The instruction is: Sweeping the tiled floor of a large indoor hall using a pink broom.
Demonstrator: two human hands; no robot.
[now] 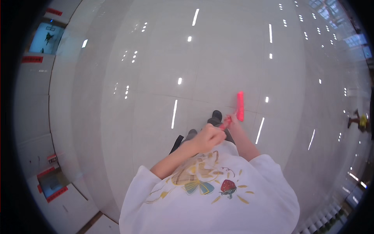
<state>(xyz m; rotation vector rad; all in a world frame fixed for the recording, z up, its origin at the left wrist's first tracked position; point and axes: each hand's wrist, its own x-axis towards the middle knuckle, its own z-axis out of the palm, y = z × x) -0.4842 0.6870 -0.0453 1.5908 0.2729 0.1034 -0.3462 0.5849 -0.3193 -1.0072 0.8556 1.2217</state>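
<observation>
A red broom [240, 106] with a long narrow head is held low in front of me, its head over the glossy tiled floor [157, 70]. My left hand [211, 137] is closed around the upper end of its handle. Farther along the handle, close to the head, my right hand [230, 120] grips it, partly blurred. Whether the bristles touch the floor, I cannot tell. Under my hands are my dark shoes [216, 115] and the grey trouser legs. A dark, narrow object [176, 144] shows beside my left forearm; its kind is unclear.
Pale panels [33, 114] line the left side, with red strips bearing writing and a lit glass tank [45, 38]. At the far right is a person in yellow [363, 122]. A row of white objects [324, 219] stands at the lower right. Ceiling lights reflect in the floor.
</observation>
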